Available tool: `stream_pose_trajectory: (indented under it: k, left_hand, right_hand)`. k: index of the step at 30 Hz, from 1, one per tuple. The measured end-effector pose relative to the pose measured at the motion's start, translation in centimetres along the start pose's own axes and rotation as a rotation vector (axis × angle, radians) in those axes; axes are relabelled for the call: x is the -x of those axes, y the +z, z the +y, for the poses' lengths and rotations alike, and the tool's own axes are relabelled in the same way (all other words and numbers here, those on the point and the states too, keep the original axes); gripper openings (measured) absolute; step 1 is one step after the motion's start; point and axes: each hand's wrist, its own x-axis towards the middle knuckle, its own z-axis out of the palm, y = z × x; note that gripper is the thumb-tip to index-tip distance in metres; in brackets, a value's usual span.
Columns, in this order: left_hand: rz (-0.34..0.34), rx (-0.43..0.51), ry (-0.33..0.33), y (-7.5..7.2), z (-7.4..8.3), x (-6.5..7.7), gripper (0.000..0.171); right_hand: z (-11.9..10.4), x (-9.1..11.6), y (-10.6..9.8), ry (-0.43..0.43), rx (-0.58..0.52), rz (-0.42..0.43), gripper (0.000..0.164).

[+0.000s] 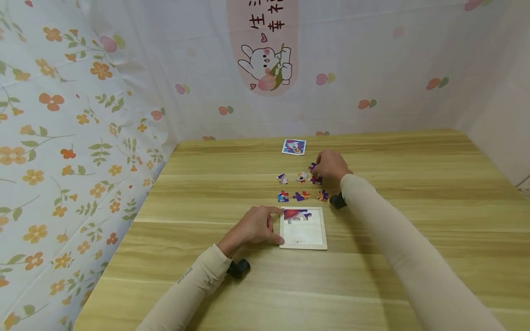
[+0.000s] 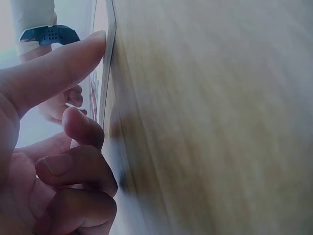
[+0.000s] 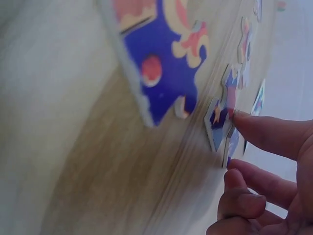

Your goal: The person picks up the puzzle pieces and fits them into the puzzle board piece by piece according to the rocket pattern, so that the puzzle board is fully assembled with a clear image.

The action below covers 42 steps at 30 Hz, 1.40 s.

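while the left hand (image 1: 258,225), forefinger straight, is touching the square wooden tray (image 1: 309,234), the right hand (image 1: 332,164) is pinching a purple jigsaw piece (image 1: 312,167) farther off.

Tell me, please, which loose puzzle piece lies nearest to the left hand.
The leftmost piece in the row just beyond the frame; the other loose pieces lie farther right or farther back.

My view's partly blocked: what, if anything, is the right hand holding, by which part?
The right hand pinches a small, flat, partly purple jigsaw piece by its edges.
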Motion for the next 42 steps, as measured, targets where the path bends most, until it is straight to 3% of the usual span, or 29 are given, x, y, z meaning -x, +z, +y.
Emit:
stream_pose_trajectory:
  k: [10,15,21,28,42]
  left_hand:
    - [0.008,-0.005,0.029,-0.1,0.1,0.1,0.076]
    - [0.004,0.0,0.018,-0.1,0.2,0.1,0.076]
    - [0.004,0.0,0.007,0.0,0.2,0.1,0.076]
    - [0.007,-0.004,0.001,0.1,0.1,0.1,0.076]
    - [0.0,-0.007,0.006,0.1,0.2,0.1,0.076]
  right_hand:
    - [-0.2,-0.2,-0.1,0.057,-0.103,-0.006,0.024]
    - [0.2,-0.4,-0.2,0.024,-0.111,0.044,0.011]
    - [0.2,0.0,-0.6,0.035,-0.251,0.054,0.016]
    - [1.0,0.2,-1.6,0.094,-0.416,-0.06,0.019]
    - [1.9,2.3,-2.9,0.021,-0.391,-0.283,0.018]
